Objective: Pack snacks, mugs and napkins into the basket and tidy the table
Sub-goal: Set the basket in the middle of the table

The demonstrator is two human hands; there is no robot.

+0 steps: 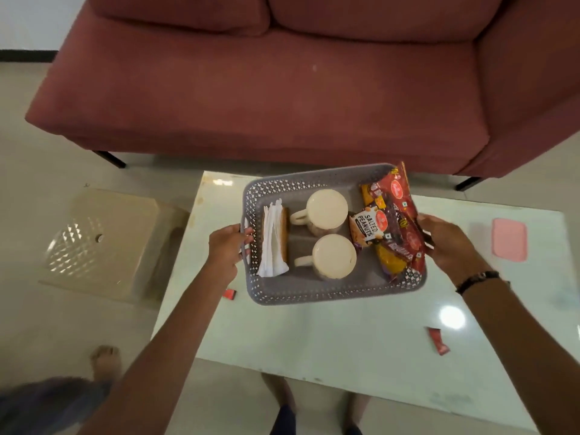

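a: both hands clasped the grey perforated plastic basket (329, 287) over the glossy white table (345, 334), left hand (227, 249) and right hand (445, 240) at opposite ends.

b: risk?

a: tilting; the red and orange snack packets (392, 221) beside the right grip could've slid out.

b: count?

a: two cream mugs (328, 210), one white napkin stack (273, 243), several packets.
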